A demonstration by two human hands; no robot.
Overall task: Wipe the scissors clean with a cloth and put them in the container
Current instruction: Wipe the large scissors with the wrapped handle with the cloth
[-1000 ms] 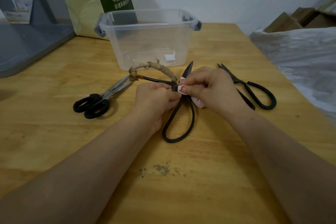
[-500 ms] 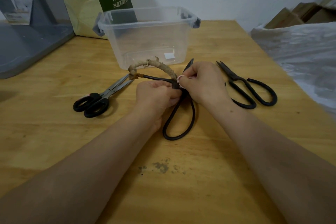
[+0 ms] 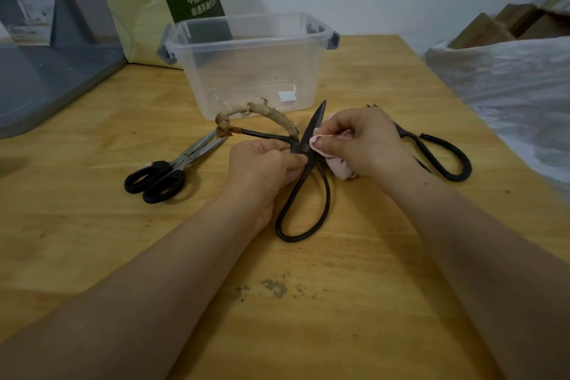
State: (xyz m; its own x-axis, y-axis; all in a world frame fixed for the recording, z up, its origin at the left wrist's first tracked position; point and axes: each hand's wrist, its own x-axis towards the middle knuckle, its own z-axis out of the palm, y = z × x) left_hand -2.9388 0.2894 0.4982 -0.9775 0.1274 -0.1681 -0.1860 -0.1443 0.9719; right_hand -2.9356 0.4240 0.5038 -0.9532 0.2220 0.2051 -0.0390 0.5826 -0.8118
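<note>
right hand hides most of the cloth

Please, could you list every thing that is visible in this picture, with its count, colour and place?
wrapped scissors: 1, black with one tan-wrapped handle, in the left grip, before the container
cloth: 1, pink, in the right grip, against the wrapped scissors
container: 1, clear with grey latches, back of the table
steel scissors: 1, silver blades, black handles, on the table, left
black scissors: 1, black, on the table, right
table: 1, light wood, under everything
sack: 1, yellow and green, behind the container
plastic sheet: 1, white, right of the table
left grip: 1, bare hand, pinches the wrapped scissors near the pivot
right grip: 1, bare hand, holds the cloth
</note>
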